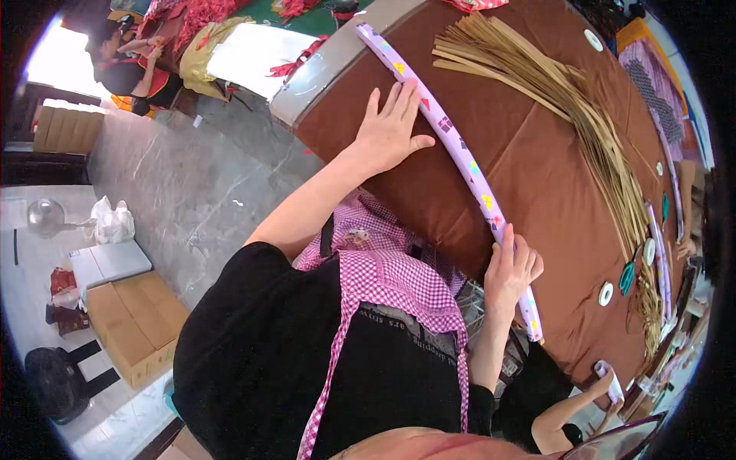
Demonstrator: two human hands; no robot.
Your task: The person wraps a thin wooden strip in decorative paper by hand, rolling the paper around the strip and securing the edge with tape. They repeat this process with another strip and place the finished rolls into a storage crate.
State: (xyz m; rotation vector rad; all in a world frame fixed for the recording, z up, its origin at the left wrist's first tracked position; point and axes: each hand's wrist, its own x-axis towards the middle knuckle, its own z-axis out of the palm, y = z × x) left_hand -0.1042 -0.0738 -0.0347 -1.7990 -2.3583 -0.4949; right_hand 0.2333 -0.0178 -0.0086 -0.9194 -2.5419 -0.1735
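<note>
A long, thin lavender roll [477, 178] with small coloured patterns lies slantwise across the brown-covered table [460, 222], near its edge. My left hand [389, 129] rests against its upper part, fingers spread and thumb stretched out. Farther down, my right hand [514, 270] lies over the roll close to its lower end, with the fingers fanned out. The roll runs beneath the right palm and shows again below it. What the right palm covers is hidden.
Beyond the roll lies a bundle of dry straw-coloured strips [571, 96]. Green-handled scissors [627, 277] and a white tape roll [606, 294] lie at the right. Another person's arm [563, 418] handles a rolled piece [609, 379] at lower right. Cardboard boxes [138, 314] stand on the floor.
</note>
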